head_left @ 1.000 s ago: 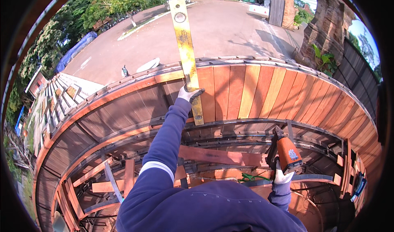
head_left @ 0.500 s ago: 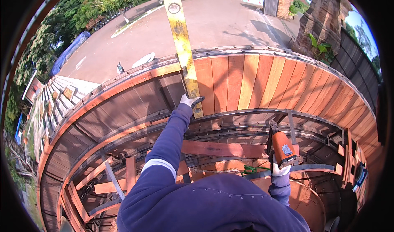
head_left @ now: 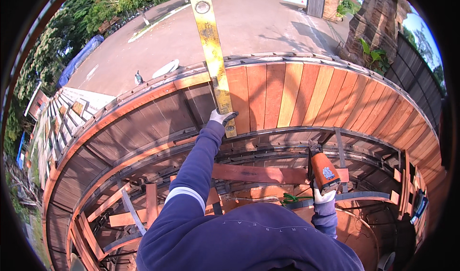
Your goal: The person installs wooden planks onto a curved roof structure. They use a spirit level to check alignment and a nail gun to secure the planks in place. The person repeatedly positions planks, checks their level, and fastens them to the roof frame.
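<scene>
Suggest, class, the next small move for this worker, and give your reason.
Probably steady the yellow level with the left hand and check its line: it lies by the left end of the orange plank row, while the right hand holds the orange tool away from it.

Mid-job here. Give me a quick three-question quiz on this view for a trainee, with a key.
1. What is the left hand gripping?
A) a hammer
B) a yellow level
C) a paintbrush

2. True or false: the right hand is empty.

3. Which lies farther left in the picture, the blue tarp or the green hose?

Key:
1. B.
2. False; it holds an orange tool.
3. The blue tarp.
</scene>
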A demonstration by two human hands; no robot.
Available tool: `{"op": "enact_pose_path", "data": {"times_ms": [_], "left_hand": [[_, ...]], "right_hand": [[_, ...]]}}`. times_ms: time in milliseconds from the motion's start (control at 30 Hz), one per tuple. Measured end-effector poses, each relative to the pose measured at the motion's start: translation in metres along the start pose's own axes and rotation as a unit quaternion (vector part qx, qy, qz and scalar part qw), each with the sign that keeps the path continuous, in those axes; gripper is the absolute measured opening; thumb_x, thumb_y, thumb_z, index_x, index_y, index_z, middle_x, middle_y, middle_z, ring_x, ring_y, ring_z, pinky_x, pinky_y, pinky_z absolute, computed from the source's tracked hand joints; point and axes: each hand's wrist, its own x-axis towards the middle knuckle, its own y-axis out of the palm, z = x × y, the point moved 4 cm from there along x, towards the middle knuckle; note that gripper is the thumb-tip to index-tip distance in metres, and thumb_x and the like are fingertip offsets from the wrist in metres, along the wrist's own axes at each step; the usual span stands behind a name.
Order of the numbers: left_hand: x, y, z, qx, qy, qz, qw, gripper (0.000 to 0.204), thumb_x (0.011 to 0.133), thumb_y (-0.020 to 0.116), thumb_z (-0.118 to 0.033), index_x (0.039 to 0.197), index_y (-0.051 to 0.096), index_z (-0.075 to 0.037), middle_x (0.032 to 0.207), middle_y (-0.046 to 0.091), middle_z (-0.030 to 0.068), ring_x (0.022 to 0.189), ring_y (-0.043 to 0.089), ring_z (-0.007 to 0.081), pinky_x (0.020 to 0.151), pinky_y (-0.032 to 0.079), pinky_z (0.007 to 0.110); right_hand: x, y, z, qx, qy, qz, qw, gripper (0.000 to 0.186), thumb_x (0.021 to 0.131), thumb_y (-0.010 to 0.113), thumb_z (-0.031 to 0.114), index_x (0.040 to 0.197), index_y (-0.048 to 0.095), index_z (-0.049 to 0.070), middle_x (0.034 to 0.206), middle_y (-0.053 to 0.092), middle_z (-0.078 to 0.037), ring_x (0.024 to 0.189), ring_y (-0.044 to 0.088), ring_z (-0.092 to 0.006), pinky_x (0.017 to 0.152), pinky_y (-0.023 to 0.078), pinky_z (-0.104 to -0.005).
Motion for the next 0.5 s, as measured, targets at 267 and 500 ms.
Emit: {"op": "enact_pose_path", "data": {"times_ms": [267, 500], "left_hand": [[-0.003, 0.001, -0.002, -0.006, -0.031, -0.014, 0.999, 0.026, 0.077, 0.078, -0.002, 0.1, 0.066, -0.001, 0.09, 0.069, 0.0036, 0.076, 0.064, 0.0118, 0.07, 0.055, 0.026], [-0.003, 0.002, 0.002, 0.006, -0.027, -0.02, 0.999, 0.034, 0.073, 0.084, -0.015, 0.099, 0.066, -0.002, 0.088, 0.068, 0.0022, 0.074, 0.061, 0.0117, 0.064, 0.052, 0.03]], "right_hand": [[-0.001, 0.008, -0.011, 0.012, -0.004, -0.011, 1.0, 0.044, 0.082, 0.068, 0.027, 0.122, 0.061, 0.01, 0.123, 0.062, -0.012, 0.117, 0.056, -0.033, 0.1, 0.042, -0.0457], [-0.004, 0.013, -0.022, 0.035, 0.008, 0.003, 0.999, 0.051, 0.079, 0.071, 0.025, 0.126, 0.058, 0.01, 0.126, 0.06, -0.014, 0.12, 0.054, -0.0341, 0.102, 0.04, -0.0452]]}}
